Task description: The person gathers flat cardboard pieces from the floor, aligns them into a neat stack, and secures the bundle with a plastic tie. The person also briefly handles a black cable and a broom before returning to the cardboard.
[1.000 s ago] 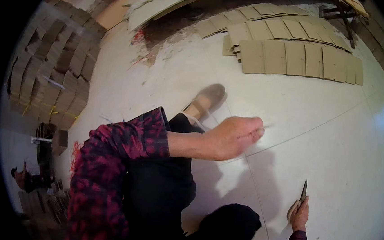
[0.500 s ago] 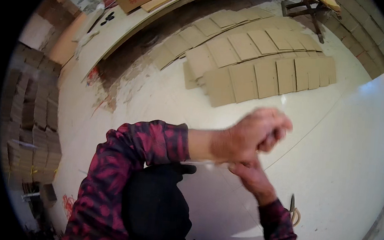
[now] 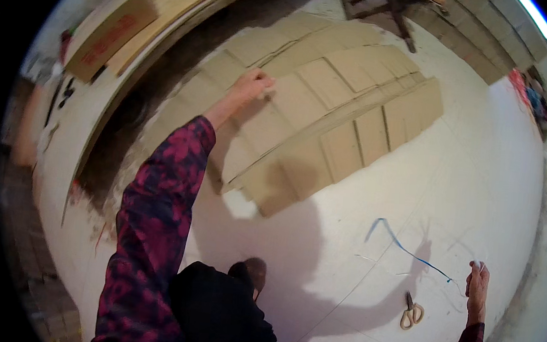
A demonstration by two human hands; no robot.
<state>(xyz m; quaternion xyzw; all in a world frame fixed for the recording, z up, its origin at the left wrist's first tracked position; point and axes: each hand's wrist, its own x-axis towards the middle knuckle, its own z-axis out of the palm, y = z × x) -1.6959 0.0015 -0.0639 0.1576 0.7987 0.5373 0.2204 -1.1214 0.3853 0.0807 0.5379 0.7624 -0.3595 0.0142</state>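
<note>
My left hand [image 3: 252,87], stretched out far to the left, is over the rows of brown cardboard pieces [image 3: 304,183] lying overlapped on the floor. Its fingers are closed; a small pale bit shows at the fingertips, too blurred to name. My right hand [image 3: 478,287], low at the right, is closed too. Thin pale strands lead from it to a blue string [image 3: 418,256] trailing to the left above the pale floor. Between that hand and my body lies a pair of scissors [image 3: 411,314] with light handles.
A long low table [image 3: 112,103] bears a brown carton [image 3: 111,33] at the upper left. A dark wooden stand [image 3: 392,13] is at the top. Stacked cardboard [image 3: 463,41] lines the upper right, near a red string bundle [image 3: 521,91]. My shoe [image 3: 252,272] is on the floor.
My hands were together in front of me and have parted: the left reaches forward and left over the cardboard, the right has moved out right. The blue string has come into sight. The view has turned.
</note>
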